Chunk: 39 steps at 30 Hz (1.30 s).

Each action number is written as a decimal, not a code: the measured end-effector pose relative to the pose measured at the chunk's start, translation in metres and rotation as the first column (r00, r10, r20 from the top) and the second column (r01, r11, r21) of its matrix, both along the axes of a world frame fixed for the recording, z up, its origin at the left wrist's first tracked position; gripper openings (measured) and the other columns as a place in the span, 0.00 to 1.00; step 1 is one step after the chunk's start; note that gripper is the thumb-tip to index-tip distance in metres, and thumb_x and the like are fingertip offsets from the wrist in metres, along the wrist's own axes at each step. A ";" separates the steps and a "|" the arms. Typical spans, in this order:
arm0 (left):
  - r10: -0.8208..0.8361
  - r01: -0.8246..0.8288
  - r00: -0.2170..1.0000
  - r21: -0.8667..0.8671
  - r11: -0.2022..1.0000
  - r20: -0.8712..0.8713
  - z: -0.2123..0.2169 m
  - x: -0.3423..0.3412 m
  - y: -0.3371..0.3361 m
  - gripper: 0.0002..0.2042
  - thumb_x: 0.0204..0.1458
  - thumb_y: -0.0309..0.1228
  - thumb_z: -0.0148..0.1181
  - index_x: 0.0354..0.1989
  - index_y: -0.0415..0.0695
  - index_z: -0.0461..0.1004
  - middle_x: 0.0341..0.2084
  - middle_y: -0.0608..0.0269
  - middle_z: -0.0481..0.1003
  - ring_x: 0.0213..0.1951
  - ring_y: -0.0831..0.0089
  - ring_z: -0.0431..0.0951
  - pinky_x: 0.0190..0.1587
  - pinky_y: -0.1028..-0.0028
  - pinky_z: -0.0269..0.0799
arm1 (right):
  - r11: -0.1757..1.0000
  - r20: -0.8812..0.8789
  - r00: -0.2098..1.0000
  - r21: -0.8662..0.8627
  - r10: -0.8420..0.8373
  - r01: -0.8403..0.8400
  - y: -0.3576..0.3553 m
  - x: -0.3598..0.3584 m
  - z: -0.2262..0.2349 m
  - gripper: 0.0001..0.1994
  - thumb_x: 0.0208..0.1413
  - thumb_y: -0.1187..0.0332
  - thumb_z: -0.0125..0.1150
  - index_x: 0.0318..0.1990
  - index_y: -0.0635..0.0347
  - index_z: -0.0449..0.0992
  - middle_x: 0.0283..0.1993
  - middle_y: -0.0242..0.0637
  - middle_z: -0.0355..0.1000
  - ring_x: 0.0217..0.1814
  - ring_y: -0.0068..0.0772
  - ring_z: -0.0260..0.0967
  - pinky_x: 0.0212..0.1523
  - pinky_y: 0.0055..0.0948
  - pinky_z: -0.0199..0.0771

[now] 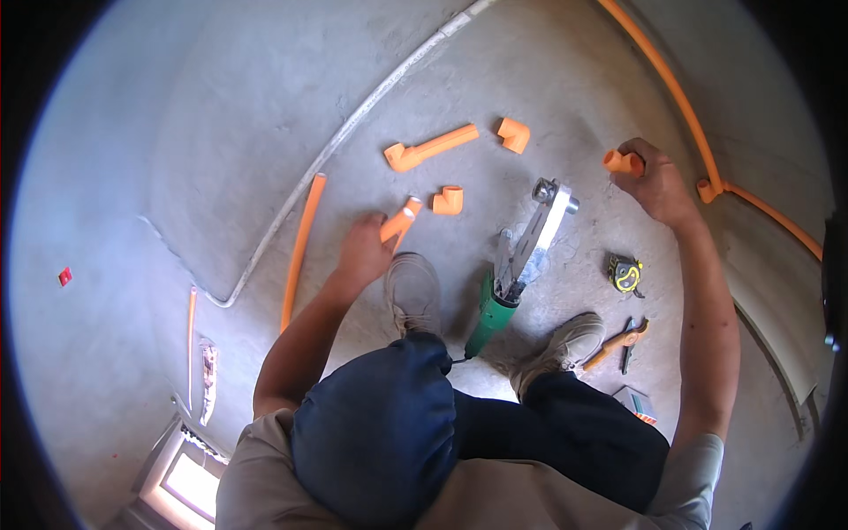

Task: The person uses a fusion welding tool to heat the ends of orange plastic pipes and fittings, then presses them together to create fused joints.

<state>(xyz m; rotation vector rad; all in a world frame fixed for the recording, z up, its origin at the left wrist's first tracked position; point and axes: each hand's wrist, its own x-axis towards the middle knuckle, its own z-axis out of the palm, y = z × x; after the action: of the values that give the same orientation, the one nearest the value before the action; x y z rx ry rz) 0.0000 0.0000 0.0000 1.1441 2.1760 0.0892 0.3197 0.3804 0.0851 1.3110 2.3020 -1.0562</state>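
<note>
My left hand point(360, 254) is closed around short orange plastic pipe point(397, 225); two pale-rimmed ends point away from me, and I cannot tell whether both pieces are in the grip. My right hand point(654, 187), reaching out at the far right, grips an orange pipe fitting point(624, 163) whose full shape the fingers hide. Between the hands stands a green-handled pipe welding tool point(492, 314) with a metal heating plate point(539, 238) and round dies. Beyond my left hand lie an orange elbow point(448, 200), another elbow point(513, 135) and a pipe joined to an elbow point(430, 147).
A tape measure point(624, 274), an orange-handled pipe cutter point(618, 343) and a small box point(635, 404) lie by my right shoe point(565, 346). A longer orange pipe point(303, 252) lies left. Orange piping point(662, 75) runs along the right, a grey conduit point(353, 119) along the left.
</note>
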 end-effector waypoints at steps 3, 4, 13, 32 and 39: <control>0.080 -0.079 0.997 0.127 0.989 -0.005 0.012 -0.020 0.024 0.21 0.57 0.38 0.68 0.55 0.39 0.76 0.37 0.43 0.82 0.42 0.44 0.82 0.45 0.56 0.77 | 0.998 -0.035 0.997 -0.003 -0.066 0.066 0.006 0.006 0.027 0.24 0.54 0.57 0.73 0.53 0.62 0.77 0.39 0.48 0.78 0.40 0.39 0.77 0.48 0.36 0.77; 0.073 -0.075 0.997 0.162 0.984 0.019 0.027 -0.032 0.039 0.21 0.57 0.38 0.68 0.55 0.39 0.76 0.35 0.44 0.82 0.39 0.45 0.82 0.43 0.56 0.77 | 0.997 -0.031 0.997 -0.026 -0.074 0.073 0.004 0.008 0.034 0.23 0.56 0.54 0.71 0.51 0.63 0.77 0.38 0.47 0.78 0.40 0.38 0.76 0.47 0.37 0.77; -0.638 0.630 0.755 0.105 0.770 0.151 0.167 -0.021 0.199 0.17 0.58 0.39 0.67 0.51 0.43 0.77 0.30 0.52 0.80 0.36 0.49 0.81 0.43 0.56 0.75 | 0.990 -0.014 0.996 -0.101 0.093 -0.094 -0.017 0.046 0.063 0.25 0.62 0.48 0.66 0.45 0.66 0.75 0.34 0.54 0.77 0.38 0.51 0.77 0.44 0.42 0.76; -0.555 0.570 0.820 -0.103 0.815 0.144 0.044 0.057 0.221 0.11 0.53 0.38 0.68 0.32 0.42 0.81 0.26 0.53 0.81 0.36 0.53 0.83 0.40 0.56 0.78 | 0.965 -0.445 0.886 -0.264 -0.128 0.006 -0.076 0.038 -0.037 0.15 0.58 0.66 0.72 0.48 0.62 0.77 0.31 0.46 0.78 0.31 0.40 0.77 0.36 0.35 0.76; -0.656 0.673 0.737 -0.083 0.735 0.164 0.044 0.055 0.229 0.11 0.55 0.36 0.67 0.34 0.40 0.80 0.26 0.51 0.80 0.34 0.51 0.82 0.40 0.55 0.77 | 0.961 -0.370 0.919 -0.275 -0.137 0.033 -0.077 0.034 -0.036 0.16 0.55 0.66 0.74 0.47 0.62 0.78 0.31 0.46 0.79 0.30 0.42 0.78 0.36 0.37 0.77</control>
<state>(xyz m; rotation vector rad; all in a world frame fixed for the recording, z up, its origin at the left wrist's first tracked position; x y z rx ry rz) 0.0545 0.2292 0.0437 1.7175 1.5140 -0.2965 0.3537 0.3038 0.0493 1.1895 2.2689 -1.7212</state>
